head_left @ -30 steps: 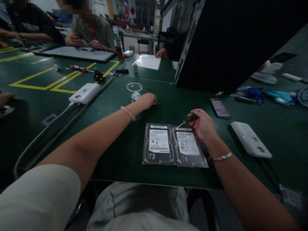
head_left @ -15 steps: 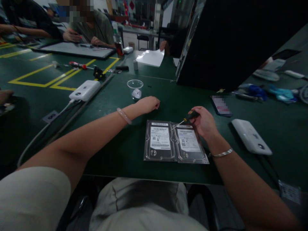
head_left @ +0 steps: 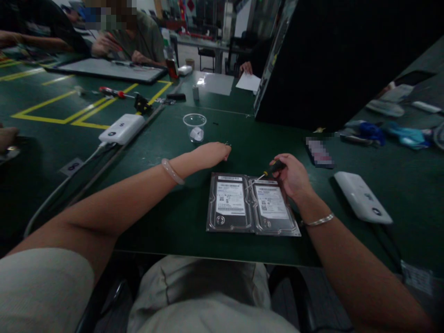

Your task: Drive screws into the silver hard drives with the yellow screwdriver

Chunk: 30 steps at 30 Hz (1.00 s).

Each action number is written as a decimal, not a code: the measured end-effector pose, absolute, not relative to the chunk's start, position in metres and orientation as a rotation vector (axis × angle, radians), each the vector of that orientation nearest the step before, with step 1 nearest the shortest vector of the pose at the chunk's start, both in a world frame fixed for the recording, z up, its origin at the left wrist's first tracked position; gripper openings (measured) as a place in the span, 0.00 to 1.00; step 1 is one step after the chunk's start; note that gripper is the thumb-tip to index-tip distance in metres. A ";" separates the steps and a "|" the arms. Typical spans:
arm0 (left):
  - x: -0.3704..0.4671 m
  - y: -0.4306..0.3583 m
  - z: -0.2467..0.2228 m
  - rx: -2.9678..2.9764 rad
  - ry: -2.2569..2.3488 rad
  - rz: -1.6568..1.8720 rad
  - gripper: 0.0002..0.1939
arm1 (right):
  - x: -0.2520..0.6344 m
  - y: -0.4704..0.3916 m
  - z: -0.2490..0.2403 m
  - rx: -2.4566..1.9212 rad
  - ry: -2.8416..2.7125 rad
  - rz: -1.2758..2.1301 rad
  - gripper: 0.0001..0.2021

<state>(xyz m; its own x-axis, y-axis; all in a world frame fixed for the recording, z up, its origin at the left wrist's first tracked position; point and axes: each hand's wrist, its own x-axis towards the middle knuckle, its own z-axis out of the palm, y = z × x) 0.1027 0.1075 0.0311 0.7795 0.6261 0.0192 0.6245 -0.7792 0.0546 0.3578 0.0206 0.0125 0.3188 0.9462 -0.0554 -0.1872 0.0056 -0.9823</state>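
Observation:
Two hard drives lie side by side on the green table, labels up: the left hard drive (head_left: 230,222) and the right hard drive (head_left: 277,226). My right hand (head_left: 293,178) is closed round the dark handle of a screwdriver (head_left: 276,167). Its thin shaft slants down to the left, with the tip over the seam between the drives; whether it touches cannot be made out. Beyond the left drive, my left hand (head_left: 215,155) is closed, with small metal pieces like screws (head_left: 227,144) showing at its fingers. A clear plastic cup (head_left: 194,121) with a crumpled white piece inside stands behind that hand.
A large black case (head_left: 333,69) rises at the back right. A phone (head_left: 319,152) and a white box with a cable (head_left: 362,196) lie to the right. Another white cabled box (head_left: 122,130) and a red-handled screwdriver (head_left: 111,92) are to the left. Other people sit across the table.
My left hand has turned slightly, and small metal pieces now show more at its fingers. My right hand and the screwdriver have barely moved. Across the table, a person's hand has shifted a paper sheet right.

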 end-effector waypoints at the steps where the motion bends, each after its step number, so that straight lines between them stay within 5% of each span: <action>1: 0.102 0.107 0.030 2.918 1.028 0.065 0.09 | 0.358 0.021 0.012 -1.230 -0.823 1.066 0.04; 30: 0.117 0.065 0.051 2.478 0.936 0.171 0.06 | 0.350 0.018 0.010 -1.268 -0.830 1.060 0.01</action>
